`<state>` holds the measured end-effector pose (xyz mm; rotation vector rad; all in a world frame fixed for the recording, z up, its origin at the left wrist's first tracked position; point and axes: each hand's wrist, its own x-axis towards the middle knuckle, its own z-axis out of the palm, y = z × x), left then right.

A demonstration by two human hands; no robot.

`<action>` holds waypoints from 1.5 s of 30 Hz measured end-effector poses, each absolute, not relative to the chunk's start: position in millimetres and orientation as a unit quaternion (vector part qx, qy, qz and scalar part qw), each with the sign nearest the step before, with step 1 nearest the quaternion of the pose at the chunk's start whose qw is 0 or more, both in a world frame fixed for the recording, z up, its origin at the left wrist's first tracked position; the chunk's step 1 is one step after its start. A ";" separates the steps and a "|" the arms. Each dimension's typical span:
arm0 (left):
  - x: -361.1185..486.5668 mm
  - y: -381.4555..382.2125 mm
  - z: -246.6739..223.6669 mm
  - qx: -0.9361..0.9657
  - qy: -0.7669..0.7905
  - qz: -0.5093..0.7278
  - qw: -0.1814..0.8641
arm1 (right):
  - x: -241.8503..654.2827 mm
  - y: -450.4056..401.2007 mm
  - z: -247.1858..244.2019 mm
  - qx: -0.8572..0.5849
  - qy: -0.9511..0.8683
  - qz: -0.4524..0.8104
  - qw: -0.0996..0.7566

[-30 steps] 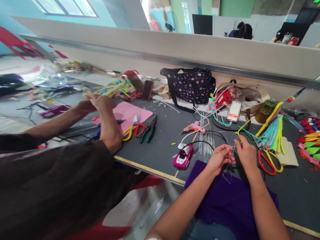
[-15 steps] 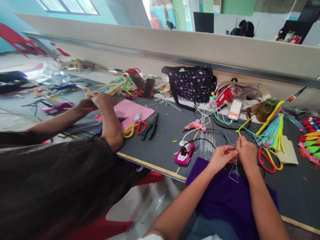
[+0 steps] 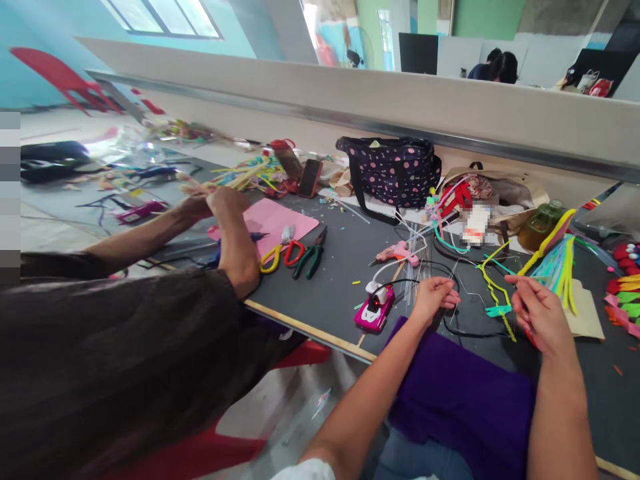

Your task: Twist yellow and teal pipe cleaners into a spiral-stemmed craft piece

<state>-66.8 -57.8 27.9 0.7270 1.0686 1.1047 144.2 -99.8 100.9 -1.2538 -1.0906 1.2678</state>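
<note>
My left hand point(image 3: 436, 297) is closed in a pinch, with a thin bent wire point(image 3: 473, 291) at its fingertips. Apart from it, to the right, my right hand point(image 3: 544, 312) has its fingers drawn together; what they hold is too fine to make out. Just left of those fingers is a twisted yellow pipe cleaner point(image 3: 496, 288) with a teal piece point(image 3: 498, 311) wrapped across it. I cannot tell whether the right hand touches it. The right hand mostly hides red-handled scissors. Below both hands, purple cloth point(image 3: 460, 393) covers my lap.
A pink power adapter point(image 3: 374, 310) and a pink glue gun point(image 3: 397, 253) lie left of my hands. Behind are a dotted bag point(image 3: 395, 170) and an oil-coloured bottle point(image 3: 543, 223). Green pliers point(image 3: 310, 257) lie near a co-worker's arm point(image 3: 233, 243).
My hands were together on the bent wire and have moved apart, the right one to the right and the left one slightly up. The yellow pipe cleaner's teal piece now shows. The view has shifted slightly.
</note>
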 end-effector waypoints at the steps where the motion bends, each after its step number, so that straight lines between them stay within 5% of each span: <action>1: -67.1 -55.4 26.9 0.311 0.470 0.495 0.661 | 147.3 -99.1 96.3 -0.502 -0.415 0.544 0.529; 10: -60.4 -45.6 22.7 0.259 0.471 0.537 0.650 | 132.0 -87.6 42.8 -0.433 -0.313 0.592 0.603; 45: -43.5 -48.9 9.8 0.311 0.455 0.557 0.621 | 133.0 -66.2 24.5 -0.420 -0.306 0.606 0.602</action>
